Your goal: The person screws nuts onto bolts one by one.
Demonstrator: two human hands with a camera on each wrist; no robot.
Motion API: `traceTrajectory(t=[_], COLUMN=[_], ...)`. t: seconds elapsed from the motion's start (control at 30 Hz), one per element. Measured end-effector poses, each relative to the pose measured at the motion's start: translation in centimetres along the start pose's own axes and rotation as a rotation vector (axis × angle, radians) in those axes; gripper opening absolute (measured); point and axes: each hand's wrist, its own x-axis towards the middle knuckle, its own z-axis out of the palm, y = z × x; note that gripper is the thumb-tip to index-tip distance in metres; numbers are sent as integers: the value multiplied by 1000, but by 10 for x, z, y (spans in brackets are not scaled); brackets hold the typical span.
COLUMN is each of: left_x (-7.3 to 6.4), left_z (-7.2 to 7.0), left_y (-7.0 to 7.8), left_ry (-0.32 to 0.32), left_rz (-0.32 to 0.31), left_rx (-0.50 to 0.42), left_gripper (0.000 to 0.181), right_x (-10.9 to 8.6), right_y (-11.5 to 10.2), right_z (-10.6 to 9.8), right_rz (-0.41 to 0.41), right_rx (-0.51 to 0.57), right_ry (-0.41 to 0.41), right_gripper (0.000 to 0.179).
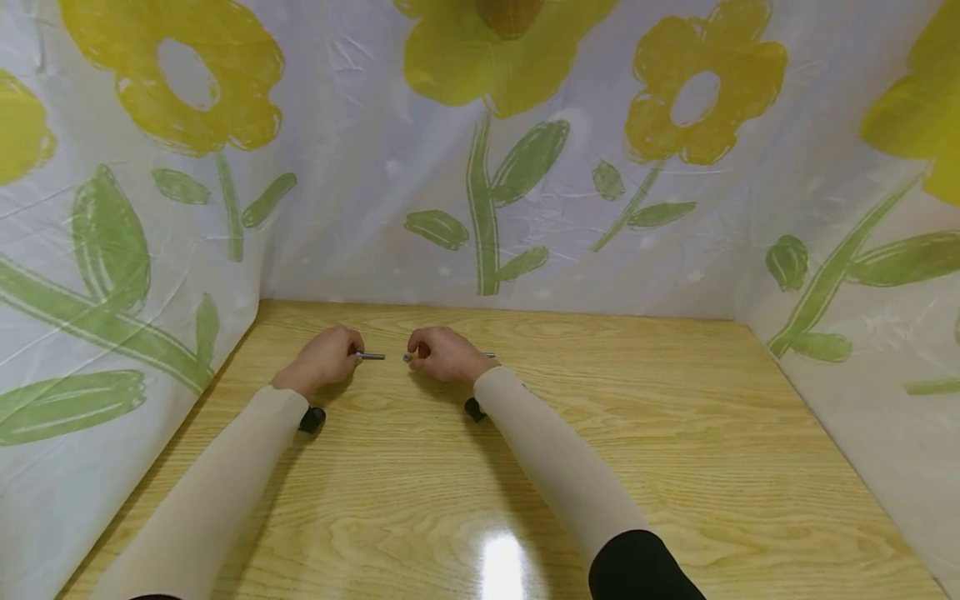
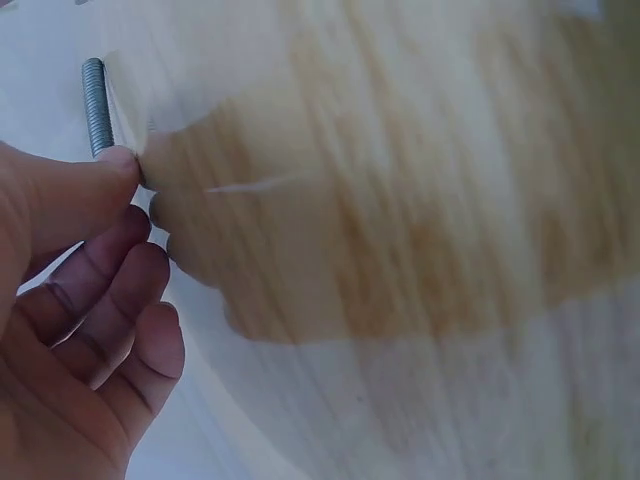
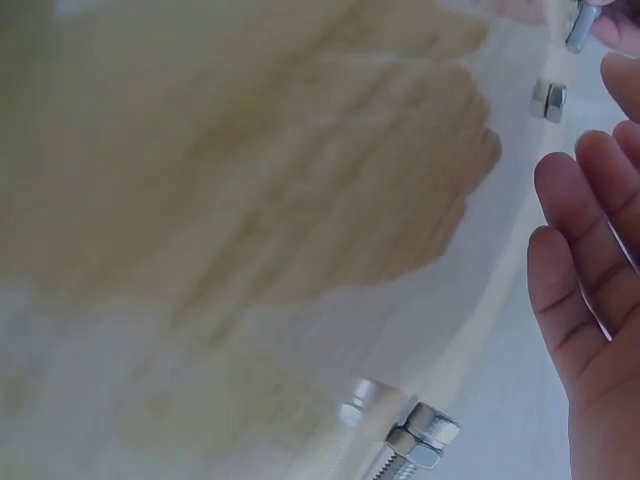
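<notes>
A bolt (image 1: 372, 357) points right from the left hand (image 1: 326, 360), pinched between thumb and finger, over the far left part of the table (image 1: 675, 458). Just right of it a nut (image 3: 556, 103) rests on the tabletop; the right hand (image 1: 447, 356), fingers loosely bent and holding nothing, is beside it. Farther right lies a second bolt (image 3: 422, 435). A flowered cloth (image 1: 352, 192) hangs behind.

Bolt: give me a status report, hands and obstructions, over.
Left hand pinching bolt. Right hand beside nut, fingers relaxed. Nothing seen between bolt and nut.
</notes>
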Motion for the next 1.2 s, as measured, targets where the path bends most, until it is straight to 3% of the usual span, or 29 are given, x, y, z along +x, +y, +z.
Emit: traceTrajectory(t=[0.7,0.93,1.2], left_x=[-12,-14,-14], left_z=[0,0,-3], left_y=[-3,0,1], left_ry=[47,33,51], left_rz=[34,30,32], left_rx=[-45,-61,-47], left_gripper=[5,6,6], right_x=[19,21,24], right_y=[-2,-6,-7], right_z=[0,1,-1], right_rz=[29,50,6], right_rx=[-124,-145,-201], right_ry=[-68,-100,-109], right_gripper=[24,22,15])
